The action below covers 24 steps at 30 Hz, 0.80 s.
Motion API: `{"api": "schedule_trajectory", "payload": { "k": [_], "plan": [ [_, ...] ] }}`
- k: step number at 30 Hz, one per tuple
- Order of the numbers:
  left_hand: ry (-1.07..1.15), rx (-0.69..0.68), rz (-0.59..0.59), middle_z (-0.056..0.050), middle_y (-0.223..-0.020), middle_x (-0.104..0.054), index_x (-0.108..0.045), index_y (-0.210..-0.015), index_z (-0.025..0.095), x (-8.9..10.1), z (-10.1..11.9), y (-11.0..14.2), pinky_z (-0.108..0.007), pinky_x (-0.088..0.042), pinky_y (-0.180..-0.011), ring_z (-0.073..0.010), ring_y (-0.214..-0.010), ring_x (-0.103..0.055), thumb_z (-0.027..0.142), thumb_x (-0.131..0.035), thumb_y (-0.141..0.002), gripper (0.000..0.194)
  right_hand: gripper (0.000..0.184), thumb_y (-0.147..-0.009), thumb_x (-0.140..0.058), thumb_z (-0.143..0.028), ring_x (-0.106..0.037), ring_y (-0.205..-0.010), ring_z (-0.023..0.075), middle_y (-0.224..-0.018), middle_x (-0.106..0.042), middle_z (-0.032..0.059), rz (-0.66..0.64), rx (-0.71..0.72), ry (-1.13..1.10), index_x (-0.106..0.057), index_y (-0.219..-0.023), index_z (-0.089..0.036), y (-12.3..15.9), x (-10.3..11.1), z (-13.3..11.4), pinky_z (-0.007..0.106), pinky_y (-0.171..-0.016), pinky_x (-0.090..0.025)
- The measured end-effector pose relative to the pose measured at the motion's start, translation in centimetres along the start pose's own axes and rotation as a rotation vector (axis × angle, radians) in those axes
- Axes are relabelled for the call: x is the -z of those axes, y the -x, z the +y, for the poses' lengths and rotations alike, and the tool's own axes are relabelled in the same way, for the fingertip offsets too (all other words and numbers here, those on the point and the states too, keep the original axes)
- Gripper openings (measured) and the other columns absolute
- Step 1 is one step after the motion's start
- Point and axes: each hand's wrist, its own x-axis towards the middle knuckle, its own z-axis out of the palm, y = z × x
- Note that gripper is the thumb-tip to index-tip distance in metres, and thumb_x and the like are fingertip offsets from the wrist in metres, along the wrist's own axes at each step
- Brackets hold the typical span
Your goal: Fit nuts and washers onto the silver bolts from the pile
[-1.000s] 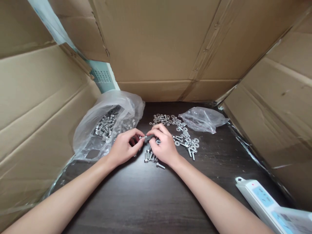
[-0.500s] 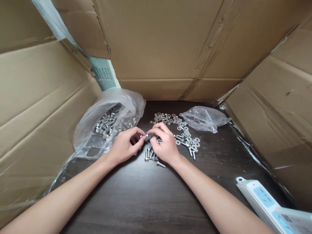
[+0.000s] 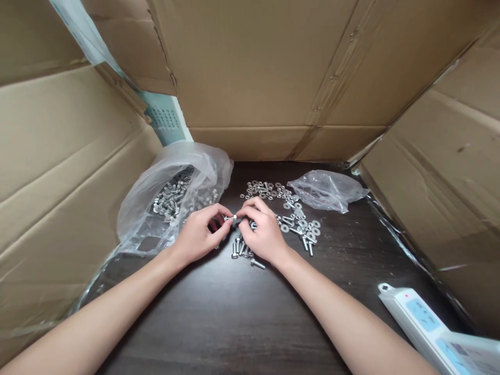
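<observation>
Between my two hands, just above the table, a small silver bolt lies roughly level. My left hand pinches it between thumb and index finger from the left. From the other side, the curled thumb and fingers of my right hand meet its right end, where a bright hex part shows; whether that is the bolt's head or a nut I cannot make out. Several bolts lie below and partly under my right hand, with a single bolt nearer to me.
An open plastic bag full of bolts stands at the left. Loose washers, nuts and bolts spread behind and right of my right hand. A flat plastic bag lies at the back right, a power strip at the front right. Cardboard walls surround the dark table.
Both hands keep nearly the same place around the bolt. Only a very slight shift of the right hand's fingers at its right end shows.
</observation>
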Motion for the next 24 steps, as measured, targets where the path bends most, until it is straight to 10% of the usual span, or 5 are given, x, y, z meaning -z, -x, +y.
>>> {"api": "schedule_trajectory", "payload": {
  "k": [24],
  "plan": [
    [0.001, 0.008, -0.016, 0.001, -0.072, -0.07, -0.068, -0.099, 0.018, 0.01, -0.41, -0.02, -0.02, -0.053, -0.058, -0.0122, -0.061, -0.065, 0.026, -0.063, -0.094, 0.011, 0.019, -0.082, -0.05, -0.007, -0.061, -0.087, 0.019, -0.091, -0.059, 0.0046, 0.011, 0.063, -0.086, -0.064, -0.079, -0.02, 0.1, 0.2, -0.34, 0.034, -0.079, -0.051]
  ]
}}
